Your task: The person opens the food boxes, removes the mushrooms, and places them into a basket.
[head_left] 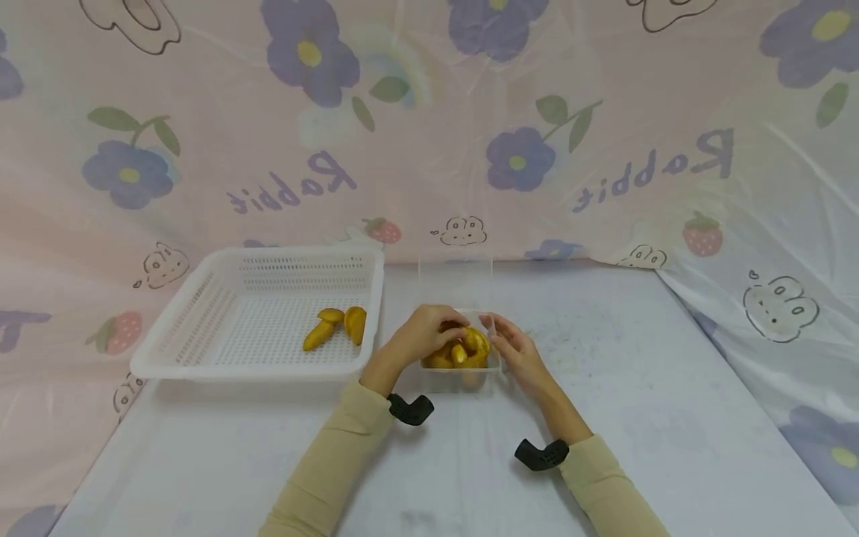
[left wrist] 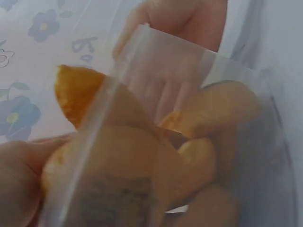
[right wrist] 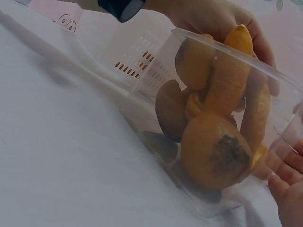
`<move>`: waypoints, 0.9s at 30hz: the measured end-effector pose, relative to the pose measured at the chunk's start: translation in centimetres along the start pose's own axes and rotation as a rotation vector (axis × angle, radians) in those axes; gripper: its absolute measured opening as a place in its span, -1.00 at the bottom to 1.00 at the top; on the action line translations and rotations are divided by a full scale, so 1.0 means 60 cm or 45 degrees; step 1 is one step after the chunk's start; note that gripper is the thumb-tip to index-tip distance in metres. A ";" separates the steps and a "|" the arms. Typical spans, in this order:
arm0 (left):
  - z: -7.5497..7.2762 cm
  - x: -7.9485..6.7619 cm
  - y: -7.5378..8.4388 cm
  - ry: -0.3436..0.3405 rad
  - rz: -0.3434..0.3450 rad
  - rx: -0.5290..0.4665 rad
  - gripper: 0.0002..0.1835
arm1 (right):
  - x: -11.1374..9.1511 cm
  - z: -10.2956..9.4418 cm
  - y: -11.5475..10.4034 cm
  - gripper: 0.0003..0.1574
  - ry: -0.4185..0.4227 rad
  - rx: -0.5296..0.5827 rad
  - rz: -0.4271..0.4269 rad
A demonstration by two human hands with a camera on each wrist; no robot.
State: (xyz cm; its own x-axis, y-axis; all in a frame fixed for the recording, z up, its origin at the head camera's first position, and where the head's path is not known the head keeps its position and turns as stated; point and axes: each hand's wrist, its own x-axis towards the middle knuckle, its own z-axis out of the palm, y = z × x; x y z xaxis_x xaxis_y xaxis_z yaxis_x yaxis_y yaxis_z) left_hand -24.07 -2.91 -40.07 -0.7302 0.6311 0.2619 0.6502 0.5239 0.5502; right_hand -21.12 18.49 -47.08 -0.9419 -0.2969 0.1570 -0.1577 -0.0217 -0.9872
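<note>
A clear plastic box (head_left: 459, 382) on the table holds several yellow mushrooms (head_left: 473, 356), heaped up to its rim. My left hand (head_left: 429, 328) reaches over the box's left side, its bent fingers and thumb gripping a mushroom in the heap. In the right wrist view the left hand (right wrist: 213, 16) is behind the mushrooms, with fingertips partly hidden by them. My right hand (head_left: 520, 354) holds the right side of the box by the wall near its back corner. One mushroom (right wrist: 215, 153) near the wall shows a dark patch.
To the left, a white perforated basket (head_left: 248, 371) contains a mushroom (head_left: 323, 328) with a cap and stem, and another mushroom (head_left: 356, 324) by its right wall. The clear lid (head_left: 456, 277) stands raised behind the box. A patterned curtain (head_left: 429, 149) hangs at the back.
</note>
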 end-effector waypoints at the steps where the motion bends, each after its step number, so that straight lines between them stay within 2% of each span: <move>1: 0.004 -0.001 -0.003 0.030 0.032 0.003 -0.78 | 0.000 0.000 0.000 -0.35 -0.001 -0.003 0.006; 5: 0.018 -0.002 -0.016 0.136 0.139 -0.001 -0.79 | -0.002 0.000 0.000 -0.35 0.001 -0.008 0.020; 8: 0.024 -0.003 -0.025 0.177 0.129 -0.067 -0.82 | -0.002 0.002 -0.001 -0.36 -0.007 -0.004 0.022; 11: 0.023 -0.005 -0.031 0.171 0.097 -0.136 -0.83 | 0.000 0.002 -0.002 -0.38 -0.009 -0.008 0.016; 18: 0.012 -0.011 -0.030 0.062 0.045 -0.234 -0.77 | 0.001 0.003 -0.007 -0.38 0.006 -0.007 0.019; 23: 0.010 -0.015 -0.022 0.053 0.085 -0.175 -0.77 | 0.001 0.004 -0.005 -0.37 -0.002 -0.019 0.023; 27: 0.020 -0.015 -0.020 0.123 0.130 -0.105 -0.78 | -0.001 0.001 -0.005 -0.37 0.003 -0.015 0.030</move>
State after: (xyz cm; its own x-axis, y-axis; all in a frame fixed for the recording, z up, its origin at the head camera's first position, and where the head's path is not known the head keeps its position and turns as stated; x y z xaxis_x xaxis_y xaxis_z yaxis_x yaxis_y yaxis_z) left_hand -23.97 -3.44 -41.91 -0.6803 0.6186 0.3930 0.7057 0.4083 0.5790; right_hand -20.98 18.45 -46.81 -0.9460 -0.2952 0.1341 -0.1392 -0.0038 -0.9903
